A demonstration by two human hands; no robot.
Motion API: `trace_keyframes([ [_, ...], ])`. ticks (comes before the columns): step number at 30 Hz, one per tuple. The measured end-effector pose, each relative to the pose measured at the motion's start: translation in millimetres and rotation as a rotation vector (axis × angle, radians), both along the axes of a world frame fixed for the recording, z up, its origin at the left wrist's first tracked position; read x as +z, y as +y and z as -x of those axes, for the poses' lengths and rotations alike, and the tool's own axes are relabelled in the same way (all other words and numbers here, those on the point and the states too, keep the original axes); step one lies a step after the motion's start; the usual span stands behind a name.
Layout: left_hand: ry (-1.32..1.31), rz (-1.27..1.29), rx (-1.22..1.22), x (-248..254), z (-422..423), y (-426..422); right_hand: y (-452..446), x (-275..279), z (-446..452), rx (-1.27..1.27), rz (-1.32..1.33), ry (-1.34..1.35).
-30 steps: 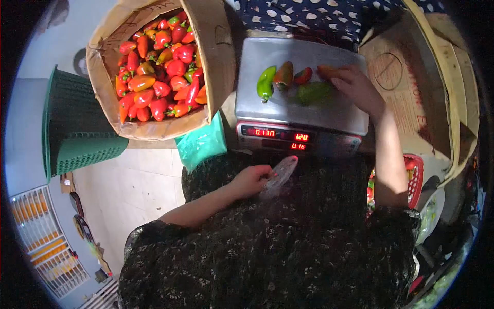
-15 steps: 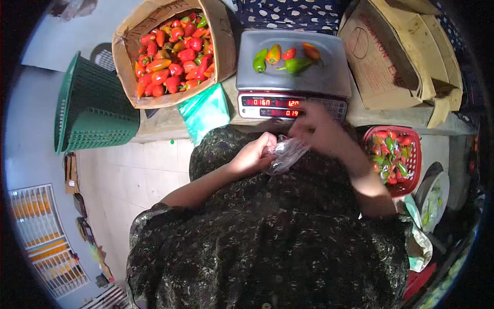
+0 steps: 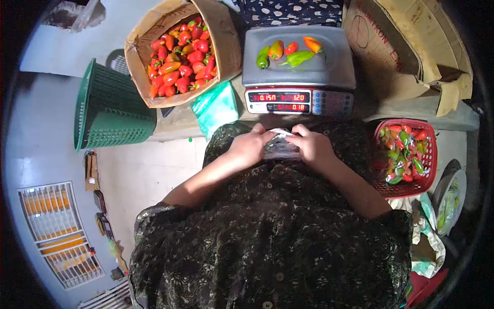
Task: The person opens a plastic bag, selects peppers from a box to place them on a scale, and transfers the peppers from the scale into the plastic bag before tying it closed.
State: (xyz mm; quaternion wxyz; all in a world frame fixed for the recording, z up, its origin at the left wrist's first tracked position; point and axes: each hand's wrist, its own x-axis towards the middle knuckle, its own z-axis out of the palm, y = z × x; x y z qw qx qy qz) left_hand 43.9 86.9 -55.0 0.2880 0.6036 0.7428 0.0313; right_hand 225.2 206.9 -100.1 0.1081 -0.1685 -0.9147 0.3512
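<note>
Over my lap, a clear plastic bag (image 3: 282,149) is stretched between my two hands. My left hand (image 3: 249,148) pinches the bag's left upper edge, and my right hand (image 3: 312,147) pinches the right one. Just beyond them stands a digital weighing scale (image 3: 330,67) with lit red digits. On its grey pan lie several peppers: a dark green one (image 3: 263,57), an orange one (image 3: 276,50), a small red one (image 3: 291,48), a light green one (image 3: 298,59) and an orange-red one (image 3: 312,44).
A cardboard box (image 3: 229,46) of mostly red peppers stands left of the scale, near a green plastic sheet (image 3: 216,107) and a green basket (image 3: 116,110). To the right are a cardboard carton (image 3: 378,56), a red basket (image 3: 431,165) of bagged peppers and a white bowl (image 3: 458,201).
My right hand has come down from near the scale's display and now grips the bag opposite my left hand. The scale's top-left reading went from about 0.160 to 0.150. The view shifted slightly.
</note>
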Motion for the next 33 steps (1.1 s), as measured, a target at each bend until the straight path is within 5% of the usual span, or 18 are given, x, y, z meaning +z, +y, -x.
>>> trace_keyframes([
  [4,-0.175,-0.021,-0.174,-7.0,5.6,22.2,16.3,-2.7,-5.2,-0.075,0.058,-0.003],
  [5,-0.248,-0.288,-0.272,-8.0,13.1,33.7,20.4,2.7,-6.5,-0.112,0.090,0.024],
  [7,-0.407,-0.364,-0.108,6.0,21.5,65.5,27.5,-5.7,-10.8,-0.168,0.039,0.029],
  [10,-0.058,-0.748,-0.068,12.3,39.2,121.4,41.1,-18.6,-14.8,-0.192,-0.085,0.137],
  [14,0.576,-0.684,-0.098,-3.5,40.7,176.9,65.5,-3.2,-26.5,-0.289,0.052,0.240],
  [18,0.728,-0.612,-0.200,-24.2,38.4,197.3,99.1,4.7,-51.5,-0.454,-0.065,0.281],
  [21,0.680,-0.636,-0.187,-24.3,34.4,196.0,106.7,17.1,-65.9,-0.579,0.095,0.269],
  [24,0.664,-0.635,-0.154,-25.3,31.1,189.7,98.4,11.1,-66.1,-0.514,0.277,0.271],
  [26,0.573,-0.707,-0.159,-31.9,29.0,192.6,71.0,5.8,-47.2,-0.293,0.678,0.362],
  [28,0.542,-0.766,-0.201,-33.8,22.2,204.8,39.3,-4.4,-19.2,-0.012,0.448,0.394],
  [29,0.573,-0.844,-0.221,-38.8,19.1,214.6,27.2,-7.0,-12.5,0.054,0.591,0.311],
  [31,0.684,-0.547,-0.105,-34.7,0.3,239.9,11.3,-16.6,2.0,0.148,0.879,0.181],
  [32,0.821,-0.732,-0.124,-57.7,-0.2,255.9,11.8,-25.8,7.2,0.167,1.022,0.125],
  [33,0.739,-0.638,-0.141,-52.1,-4.0,263.1,13.7,-36.4,12.4,0.116,1.060,0.006],
])
